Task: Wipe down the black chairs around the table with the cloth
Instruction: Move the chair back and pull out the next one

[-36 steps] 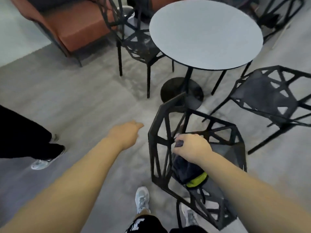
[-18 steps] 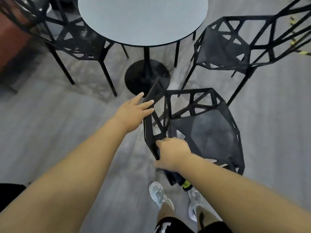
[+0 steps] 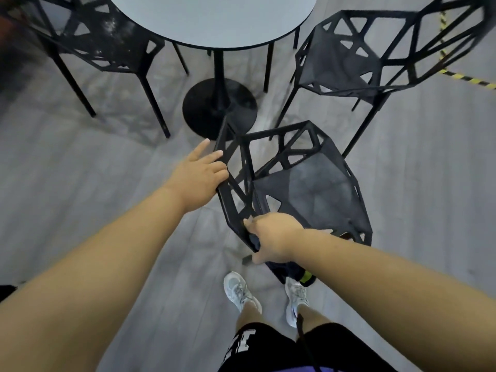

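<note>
Left hand (image 3: 201, 174) now reaching nearest black chair (image 3: 308, 189), flat fingers steadying its backrest.
Right hand (image 3: 272, 241) gripping cloth (image 3: 302, 275), wiping frame edge.

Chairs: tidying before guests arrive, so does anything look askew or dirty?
The nearest chair stands turned side-on to the table. The left hand rests on its back, and the right hand presses the cloth to its frame. The left chair shows pale, dusty-looking speckles on its seat.

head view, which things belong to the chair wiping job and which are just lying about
Job: near chair, left chair, right chair, cloth gripped by right hand, left hand.
Just there: round table, striped floor tape.
</note>
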Tool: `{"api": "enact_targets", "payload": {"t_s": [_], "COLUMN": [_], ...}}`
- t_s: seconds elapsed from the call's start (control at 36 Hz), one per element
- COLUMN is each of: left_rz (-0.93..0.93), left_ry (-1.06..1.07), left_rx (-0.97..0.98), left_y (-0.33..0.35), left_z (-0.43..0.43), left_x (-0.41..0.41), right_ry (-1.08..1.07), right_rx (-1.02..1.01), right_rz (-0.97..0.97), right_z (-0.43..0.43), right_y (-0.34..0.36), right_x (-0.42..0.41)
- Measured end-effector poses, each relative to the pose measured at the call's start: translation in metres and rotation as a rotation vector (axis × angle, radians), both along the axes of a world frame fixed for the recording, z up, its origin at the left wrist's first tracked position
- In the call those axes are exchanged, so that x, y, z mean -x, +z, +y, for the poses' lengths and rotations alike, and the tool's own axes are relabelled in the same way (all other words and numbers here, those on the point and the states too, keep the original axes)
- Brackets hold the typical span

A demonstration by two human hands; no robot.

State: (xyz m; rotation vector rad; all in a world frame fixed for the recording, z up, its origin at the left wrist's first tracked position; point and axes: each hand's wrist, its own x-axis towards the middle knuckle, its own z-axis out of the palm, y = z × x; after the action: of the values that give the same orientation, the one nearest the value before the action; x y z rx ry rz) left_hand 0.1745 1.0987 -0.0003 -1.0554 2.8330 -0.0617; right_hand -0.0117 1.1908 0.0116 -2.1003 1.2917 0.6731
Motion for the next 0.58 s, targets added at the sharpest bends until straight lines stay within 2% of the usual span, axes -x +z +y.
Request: {"api": "enact_targets", "payload": {"t_s": [0.17,0.33,0.58], "left_rz": [0.123,-0.005,-0.087], "left_ry": [0.069,0.175,0.295], "left_rx": [0.088,0.072,-0.015], "left_y": [-0.004,-0.005,0.015], "left_z": [0.051,0.099,0.161], "left_x": [-0.002,-0.003,0.030], "right_ry": [0.193,0.327,0.495], "right_rx": [-0.030,0.010,0.081], "right_rz": [0.053,0.105,0.168], "right_z": [0.019,0.032,0.050], "right_y": [0.007,0.018,0.028], "right_x": [0.021,0.037,0.071]}}
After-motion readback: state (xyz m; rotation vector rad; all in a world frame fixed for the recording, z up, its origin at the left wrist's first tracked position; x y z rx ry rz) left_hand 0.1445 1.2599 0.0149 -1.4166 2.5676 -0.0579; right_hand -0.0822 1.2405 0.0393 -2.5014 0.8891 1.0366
